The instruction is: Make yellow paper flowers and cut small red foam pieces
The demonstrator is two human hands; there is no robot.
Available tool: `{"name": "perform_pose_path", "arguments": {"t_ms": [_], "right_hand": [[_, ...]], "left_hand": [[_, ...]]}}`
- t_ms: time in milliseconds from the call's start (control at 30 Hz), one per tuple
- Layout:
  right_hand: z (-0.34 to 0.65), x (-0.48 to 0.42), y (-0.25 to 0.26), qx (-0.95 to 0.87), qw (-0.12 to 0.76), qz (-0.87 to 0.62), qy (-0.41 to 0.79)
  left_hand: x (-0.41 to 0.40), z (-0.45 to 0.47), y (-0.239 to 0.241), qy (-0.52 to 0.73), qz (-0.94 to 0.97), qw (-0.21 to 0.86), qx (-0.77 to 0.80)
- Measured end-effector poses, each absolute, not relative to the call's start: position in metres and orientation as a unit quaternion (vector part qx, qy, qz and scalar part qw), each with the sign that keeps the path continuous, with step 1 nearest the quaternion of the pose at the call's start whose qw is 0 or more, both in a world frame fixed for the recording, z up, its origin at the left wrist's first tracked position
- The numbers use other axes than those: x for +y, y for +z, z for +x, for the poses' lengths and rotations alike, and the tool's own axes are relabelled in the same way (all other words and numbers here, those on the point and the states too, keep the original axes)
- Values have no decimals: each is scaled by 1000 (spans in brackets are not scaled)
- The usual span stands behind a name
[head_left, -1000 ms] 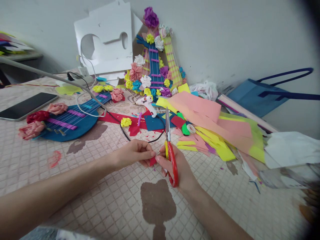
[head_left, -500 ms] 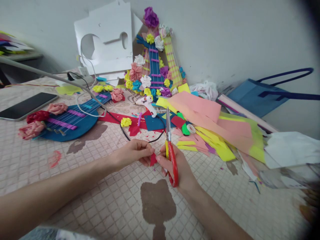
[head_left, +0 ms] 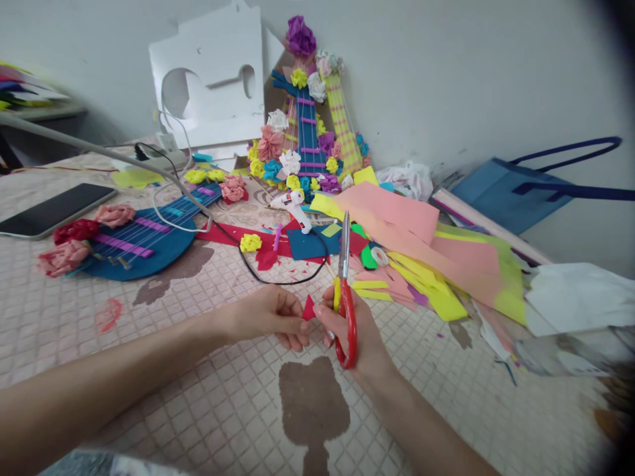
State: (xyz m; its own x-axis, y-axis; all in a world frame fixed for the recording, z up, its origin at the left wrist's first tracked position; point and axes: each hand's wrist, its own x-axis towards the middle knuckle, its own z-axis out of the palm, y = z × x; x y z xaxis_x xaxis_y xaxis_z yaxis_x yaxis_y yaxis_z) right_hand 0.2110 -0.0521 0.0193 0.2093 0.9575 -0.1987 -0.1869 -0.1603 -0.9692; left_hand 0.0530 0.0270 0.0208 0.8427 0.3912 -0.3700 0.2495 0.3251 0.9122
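Note:
Between my two hands is a small red piece of paper or felt. My left hand pinches its lower left edge with the thumb and fingers. In my right hand is a pair of scissors with a red and yellow handle, the blades together and pointing away from me. The right thumb tip is beside the red piece; whether it touches cannot be made out. Beyond the hands lie a white glue gun, a blue sheet and a yellow paper flower.
A blue paper guitar with flowers lies at left beside a phone. A black cable loops past my hands. Coloured paper is piled at right, near a blue bag. Decorated guitars lean on the wall.
The red piece has turned and moved slightly up, its point now upward. My left fingers have shifted on it. The scissors have moved a little to the right.

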Motion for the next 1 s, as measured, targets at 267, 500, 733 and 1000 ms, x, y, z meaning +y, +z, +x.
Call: {"name": "perform_pose_path", "arguments": {"t_ms": [267, 500, 733, 1000], "right_hand": [[205, -54, 20, -345, 526, -587, 509], [202, -55, 19, -354, 517, -577, 524], [204, -57, 12, -378, 548, -552, 502], [209, -57, 25, -417, 528, -514, 533]], "left_hand": [[28, 56, 29, 171, 567, 740, 318], [23, 57, 26, 199, 526, 754, 339], [23, 57, 24, 175, 475, 794, 337], [39, 45, 37, 217, 491, 780, 321]]}}
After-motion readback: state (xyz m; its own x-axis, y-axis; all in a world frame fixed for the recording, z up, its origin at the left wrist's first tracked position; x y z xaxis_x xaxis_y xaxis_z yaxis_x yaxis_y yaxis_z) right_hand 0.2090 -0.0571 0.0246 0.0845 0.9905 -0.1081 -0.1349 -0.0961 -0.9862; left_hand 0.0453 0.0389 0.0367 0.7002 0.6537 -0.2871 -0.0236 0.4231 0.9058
